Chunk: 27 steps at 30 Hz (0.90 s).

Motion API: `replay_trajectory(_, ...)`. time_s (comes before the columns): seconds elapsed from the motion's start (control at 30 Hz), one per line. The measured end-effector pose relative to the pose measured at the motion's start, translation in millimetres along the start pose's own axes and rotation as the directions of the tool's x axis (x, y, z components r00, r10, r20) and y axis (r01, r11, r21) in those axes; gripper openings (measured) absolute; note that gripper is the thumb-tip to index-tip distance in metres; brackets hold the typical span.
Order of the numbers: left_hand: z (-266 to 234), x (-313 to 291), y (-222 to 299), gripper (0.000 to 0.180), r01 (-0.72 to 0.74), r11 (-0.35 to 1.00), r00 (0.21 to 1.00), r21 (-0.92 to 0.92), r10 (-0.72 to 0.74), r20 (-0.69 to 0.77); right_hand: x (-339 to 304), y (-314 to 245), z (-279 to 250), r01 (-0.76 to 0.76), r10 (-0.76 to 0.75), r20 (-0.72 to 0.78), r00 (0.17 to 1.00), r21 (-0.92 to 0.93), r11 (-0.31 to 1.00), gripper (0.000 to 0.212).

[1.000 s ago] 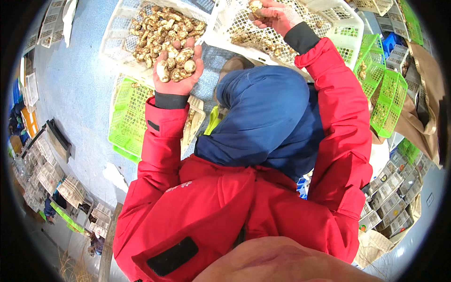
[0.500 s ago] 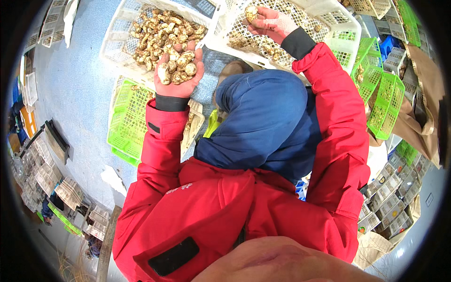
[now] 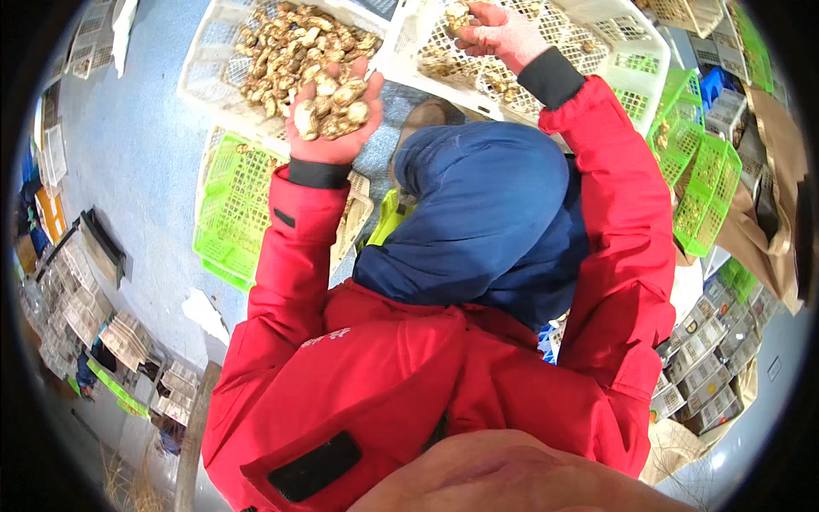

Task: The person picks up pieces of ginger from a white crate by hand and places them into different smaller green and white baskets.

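Observation:
My left hand [image 3: 328, 152] is turned palm up, with fingers curled around several knobbly, soil-streaked mushrooms [image 3: 337, 109]. It is above the near edge of a white plastic basket [image 3: 198, 75], where a heap of similar brown and cream mushrooms [image 3: 294, 51] lies. Over a second white basket [image 3: 439, 90], to the right, my right hand [image 3: 516, 41] pinches one pale mushroom [image 3: 457, 17] between thumb and fingers. A few mushrooms [image 3: 503, 87] and dark crumbs lie scattered on that basket's mesh bottom.
Beside my left forearm stands a bright green crate [image 3: 229, 205] with a pale basket next to it. More green baskets [image 3: 706, 192] are at the right, with brown sheeting [image 3: 763, 230] beyond. My bent knee [image 3: 495, 179] is between my arms. Stacked crates [image 3: 704, 358] line the lower right.
Both hands appear slightly further right in the picture, partly as the view shifts. The mushrooms in my left palm have changed arrangement. My right hand still holds its mushroom, with the thumb drawn in closer.

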<state>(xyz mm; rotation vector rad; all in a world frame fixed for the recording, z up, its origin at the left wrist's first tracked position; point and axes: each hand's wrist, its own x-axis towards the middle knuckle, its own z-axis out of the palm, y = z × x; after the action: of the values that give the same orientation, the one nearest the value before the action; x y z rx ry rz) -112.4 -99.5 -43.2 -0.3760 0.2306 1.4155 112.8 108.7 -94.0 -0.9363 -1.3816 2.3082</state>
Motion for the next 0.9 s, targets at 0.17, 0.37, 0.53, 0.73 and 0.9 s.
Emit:
replay_trajectory(0.17,6,17,-15,0.036,-0.014,0.991,0.997,0.134,0.004,0.072,-36,-61,81,0.207,-0.207,0.057,0.977,-0.496,0.843,0.053)
replay_trajectory(0.37,6,31,-27,0.041,-0.059,0.988,0.991,0.140,0.041,0.129,-44,-81,101,0.307,-0.207,0.238,0.949,-0.849,0.431,0.037)
replay_trajectory(0.53,4,37,-25,0.040,-0.027,0.997,0.990,0.075,0.016,0.143,-20,-59,57,0.217,-0.286,0.030,0.958,-0.727,0.651,0.034)
replay_trajectory(0.73,1,33,-13,0.039,-0.066,0.996,0.996,0.062,0.062,0.064,20,46,14,0.268,-0.077,0.277,0.958,-0.957,-0.113,0.033)
replay_trajectory(0.9,6,35,-7,0.038,-0.073,0.996,0.997,0.054,0.073,0.010,29,59,22,0.316,0.069,0.310,0.948,-0.942,-0.115,0.029)
